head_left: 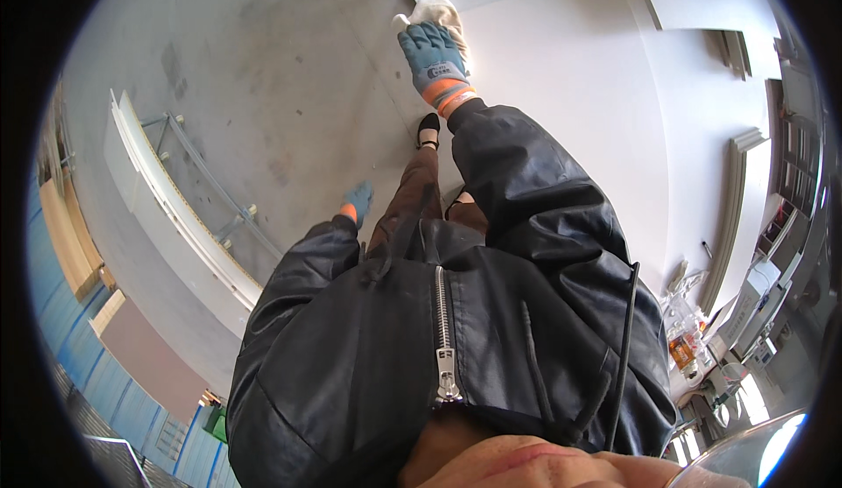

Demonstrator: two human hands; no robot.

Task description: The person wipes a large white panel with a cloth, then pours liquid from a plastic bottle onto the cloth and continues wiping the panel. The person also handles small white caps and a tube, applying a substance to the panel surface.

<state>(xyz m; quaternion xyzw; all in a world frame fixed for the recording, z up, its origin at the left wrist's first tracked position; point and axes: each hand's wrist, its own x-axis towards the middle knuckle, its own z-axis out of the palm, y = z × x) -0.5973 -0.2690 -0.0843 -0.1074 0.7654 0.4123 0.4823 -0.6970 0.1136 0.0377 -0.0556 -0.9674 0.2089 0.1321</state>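
My right hand [434, 52], in a teal-and-grey work glove with an orange cuff, reaches far forward. Its fingers press over a cream cloth [449, 13], which bulges out beyond the fingertips and along the hand's right side. The cloth lies at the left edge of a large white panel [561, 76]. Low by my left thigh hangs my left hand [359, 197], in a matching glove. Its fingers look loosely extended with nothing in them, though it shows small.
On the left, white panels [175, 212] lean on a metal-framed rack [189, 146]. Long profile strips [732, 203] lie at the right. Beyond them a cluttered bench holds an orange-labelled bottle [682, 354]. My shoe [428, 126] stands on the grey concrete floor [289, 67].
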